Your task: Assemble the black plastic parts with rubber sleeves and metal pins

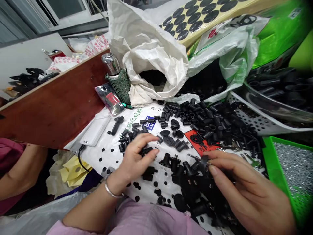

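Observation:
My left hand (137, 156) is over the white sheet with thumb and index finger apart. Close to its index fingertip is a small black cylinder (159, 140), and I see nothing gripped between the two fingers. More short black cylinders (123, 139) lie beside and beneath this hand. In my right hand (244, 186), thumb and fingers pinch a black plastic part with a thin metal prong (203, 165), partly covered by the fingertips. Below it spreads a pile of black parts (188, 168), some with metal pieces. Ribbed oval black pieces (169, 140) sit between the hands.
A green tray (270, 156) of small silvery pieces stands at right, near a white perforated basket (259, 122). Behind are a white sack (149, 49) and a heap of black tubes (210, 117). Left are a white power bank (95, 132), a phone (110, 98) and another person's arm (26, 169).

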`<action>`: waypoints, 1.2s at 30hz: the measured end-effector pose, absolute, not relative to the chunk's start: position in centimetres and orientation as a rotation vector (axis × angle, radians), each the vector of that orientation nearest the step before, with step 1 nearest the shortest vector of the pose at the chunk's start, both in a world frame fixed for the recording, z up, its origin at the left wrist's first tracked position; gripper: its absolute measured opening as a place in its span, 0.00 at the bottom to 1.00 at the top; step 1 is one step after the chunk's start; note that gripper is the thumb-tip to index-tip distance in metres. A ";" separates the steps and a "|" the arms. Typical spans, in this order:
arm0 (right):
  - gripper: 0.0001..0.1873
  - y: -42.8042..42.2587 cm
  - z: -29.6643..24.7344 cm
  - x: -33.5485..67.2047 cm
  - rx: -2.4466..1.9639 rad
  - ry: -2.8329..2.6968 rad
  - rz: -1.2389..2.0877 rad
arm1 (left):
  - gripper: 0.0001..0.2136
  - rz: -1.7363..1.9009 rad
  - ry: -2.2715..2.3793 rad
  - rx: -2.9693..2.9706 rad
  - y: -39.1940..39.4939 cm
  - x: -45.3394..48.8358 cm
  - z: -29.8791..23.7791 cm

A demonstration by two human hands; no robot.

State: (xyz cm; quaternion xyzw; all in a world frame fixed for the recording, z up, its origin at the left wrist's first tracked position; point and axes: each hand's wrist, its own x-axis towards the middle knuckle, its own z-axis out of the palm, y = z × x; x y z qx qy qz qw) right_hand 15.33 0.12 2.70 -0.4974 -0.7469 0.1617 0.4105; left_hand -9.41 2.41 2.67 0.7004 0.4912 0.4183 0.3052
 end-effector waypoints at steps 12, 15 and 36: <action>0.05 0.3 1.9 15.5 -1.235 -1.894 0.419 | 0.08 0.688 1.770 2.426 3.6 -13.7 0.1; 0.05 0.4 2.2 15.3 -1.218 -1.908 0.421 | 0.09 0.888 1.667 2.288 3.6 -13.2 0.6; 0.06 0.6 4.5 11.9 -1.065 -2.196 0.080 | 0.13 0.837 1.194 2.307 2.4 -7.0 2.0</action>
